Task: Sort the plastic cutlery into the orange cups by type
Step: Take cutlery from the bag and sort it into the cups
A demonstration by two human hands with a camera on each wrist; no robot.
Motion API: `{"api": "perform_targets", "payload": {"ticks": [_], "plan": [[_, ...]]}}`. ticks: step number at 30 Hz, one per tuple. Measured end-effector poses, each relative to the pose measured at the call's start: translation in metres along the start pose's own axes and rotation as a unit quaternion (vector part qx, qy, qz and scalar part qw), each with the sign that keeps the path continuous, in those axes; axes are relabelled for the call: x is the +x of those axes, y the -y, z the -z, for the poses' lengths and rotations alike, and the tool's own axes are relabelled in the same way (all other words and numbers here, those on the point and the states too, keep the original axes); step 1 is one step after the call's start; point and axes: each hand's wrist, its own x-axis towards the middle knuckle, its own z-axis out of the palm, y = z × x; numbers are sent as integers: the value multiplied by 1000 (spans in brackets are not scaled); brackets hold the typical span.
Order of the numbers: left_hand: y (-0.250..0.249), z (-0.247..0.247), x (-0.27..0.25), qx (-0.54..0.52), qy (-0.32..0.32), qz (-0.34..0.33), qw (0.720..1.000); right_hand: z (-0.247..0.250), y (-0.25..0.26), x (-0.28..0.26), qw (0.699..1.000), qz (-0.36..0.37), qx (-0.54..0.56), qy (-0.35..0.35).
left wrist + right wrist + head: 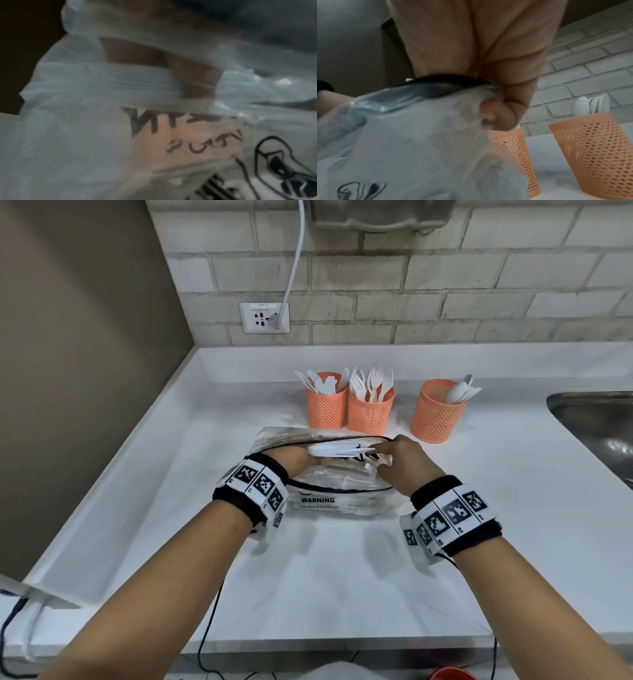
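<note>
Three cups: I saw three orange mesh cups standing at the back of the white worktop (pixel 342 577), beyond a clear plastic bag (pixel 325 494).
Left cup: the knife cup (pixel 325 409) held white plastic knives, blades up.
Middle cup: the fork cup (pixel 370 414), touching the knife cup, held white forks, tines up.
Right cup: the spoon cup (pixel 436 416) stood apart toward the sink (pixel 596 422), with a few white spoons leaning right.
Task's thing: a bundle of white cutlery (pixel 337 449) lay flat at the bag's black-edged mouth, between my two hands; I could not tell its type.
Left hand: my left hand (pixel 296 462) was reached inside the bag, and in the left wrist view its fingers (pixel 197 75) seemed wrapped around the bundle, though film and blur left that unsure.
Right hand: my right hand (pixel 400 460) pinched the bag's rim, the fingers (pixel 498 113) clenched on the film in the right wrist view.
Handling: I judged the pieces light, stiff and slick, apt to fan apart or slide out of a loose grasp, and brittle if bent.
Where to hold: I judged the middle of the handles best, squeezed as one stack.
Bag: soft and crinkly, likely to drag along unless its mouth was pinned open.
</note>
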Motion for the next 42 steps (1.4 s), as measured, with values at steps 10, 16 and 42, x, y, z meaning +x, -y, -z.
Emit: {"api": "perform_targets", "payload": {"ticks": [10, 16, 42], "plan": [[-31, 6, -7, -108, 59, -119, 985, 3, -9, 7, 997, -32, 45, -57], [-37, -1, -7, -238, 48, -107, 964, 21, -24, 11, 989, -72, 31, -127], [-37, -18, 3, -289, 82, -80, 950, 20, 29, 9, 942, 107, 280, -150]]}}
